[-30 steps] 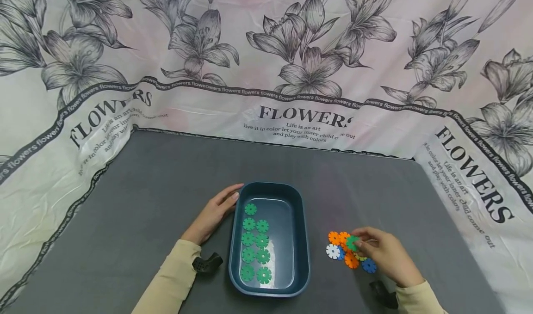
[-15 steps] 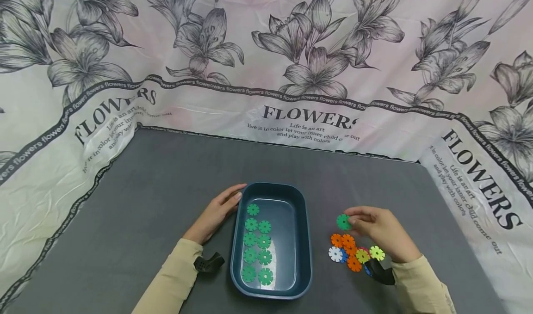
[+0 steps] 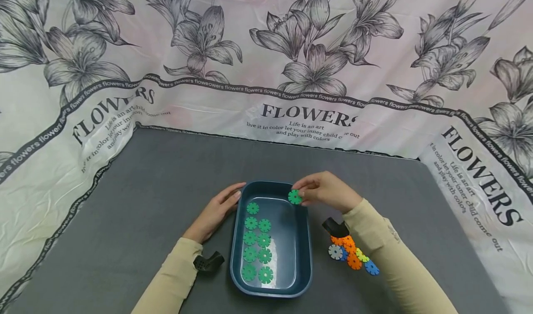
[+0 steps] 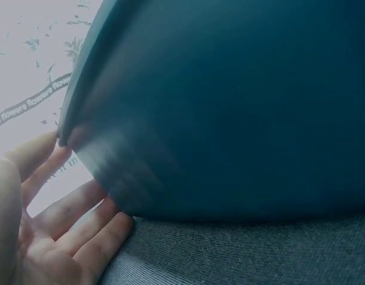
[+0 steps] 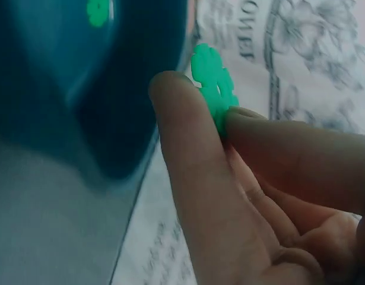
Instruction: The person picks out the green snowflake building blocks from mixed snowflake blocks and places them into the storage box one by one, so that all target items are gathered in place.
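Note:
My right hand pinches a green notched plastic disc between thumb and fingertips, over the far right corner of a blue tray. The right wrist view shows this green disc nearly edge-on between the fingers. My left hand rests against the tray's left side near its far corner. In the left wrist view its fingers lie fairly straight against the outer wall, with fingertips at the rim. Several green discs lie flat in two columns along the tray's left half.
Right of the tray lies a loose cluster of discs: orange, white, yellow and blue. My right forearm and black wrist camera pass over part of it. Flower-printed cloth borders the grey table.
My right hand has lifted a green disc off the loose cluster and carried it left and away from me, to over the tray's far right corner. The left hand stays in place.

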`<state>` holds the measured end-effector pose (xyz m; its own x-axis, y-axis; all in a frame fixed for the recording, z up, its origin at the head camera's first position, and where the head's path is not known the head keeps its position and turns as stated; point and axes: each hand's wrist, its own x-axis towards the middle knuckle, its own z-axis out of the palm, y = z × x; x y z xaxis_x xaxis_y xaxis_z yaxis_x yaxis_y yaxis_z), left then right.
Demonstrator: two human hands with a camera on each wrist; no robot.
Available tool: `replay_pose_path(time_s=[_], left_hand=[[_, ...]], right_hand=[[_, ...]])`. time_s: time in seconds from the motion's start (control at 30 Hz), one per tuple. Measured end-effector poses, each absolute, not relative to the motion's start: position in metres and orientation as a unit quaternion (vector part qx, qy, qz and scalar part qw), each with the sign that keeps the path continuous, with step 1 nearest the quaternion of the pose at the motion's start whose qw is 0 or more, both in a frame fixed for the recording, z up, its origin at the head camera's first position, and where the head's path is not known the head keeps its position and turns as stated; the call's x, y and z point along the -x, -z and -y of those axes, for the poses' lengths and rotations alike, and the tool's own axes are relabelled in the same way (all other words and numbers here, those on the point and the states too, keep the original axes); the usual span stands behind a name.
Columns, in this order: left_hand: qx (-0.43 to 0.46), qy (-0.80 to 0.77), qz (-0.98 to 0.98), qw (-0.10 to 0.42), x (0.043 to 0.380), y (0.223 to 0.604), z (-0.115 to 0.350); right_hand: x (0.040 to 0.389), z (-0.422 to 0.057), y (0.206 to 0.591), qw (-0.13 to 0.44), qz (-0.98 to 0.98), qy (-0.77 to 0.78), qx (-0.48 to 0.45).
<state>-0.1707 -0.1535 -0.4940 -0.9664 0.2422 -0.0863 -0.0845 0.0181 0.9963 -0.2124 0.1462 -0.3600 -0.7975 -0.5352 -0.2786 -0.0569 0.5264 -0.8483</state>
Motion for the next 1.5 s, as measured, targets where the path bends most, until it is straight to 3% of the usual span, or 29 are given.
replay_pose_path(time_s=[0.23,0.63,1.23,1.5], left_hand=[[-0.057,-0.701,-0.7,0.122,0.17,0.492,0.152],[-0.054,-0.706,-0.695,0.13,0.17,0.494,0.15],[-0.063,-0.709,-0.69,0.131,0.169,0.495,0.149],[-0.054,-0.71,-0.69,0.132,0.165,0.495,0.151]], right_hand=[[0.229,-0.107,0.373,0.309,-0.828,0.416,0.214],[0.234,-0.067,0.401,0.302,-0.872,0.302,0.24],[0.22,-0.058,0.407,0.249,-0.908,0.252,0.222],[0.206,-0.08,0.379,0.181,-0.92,0.215,0.271]])
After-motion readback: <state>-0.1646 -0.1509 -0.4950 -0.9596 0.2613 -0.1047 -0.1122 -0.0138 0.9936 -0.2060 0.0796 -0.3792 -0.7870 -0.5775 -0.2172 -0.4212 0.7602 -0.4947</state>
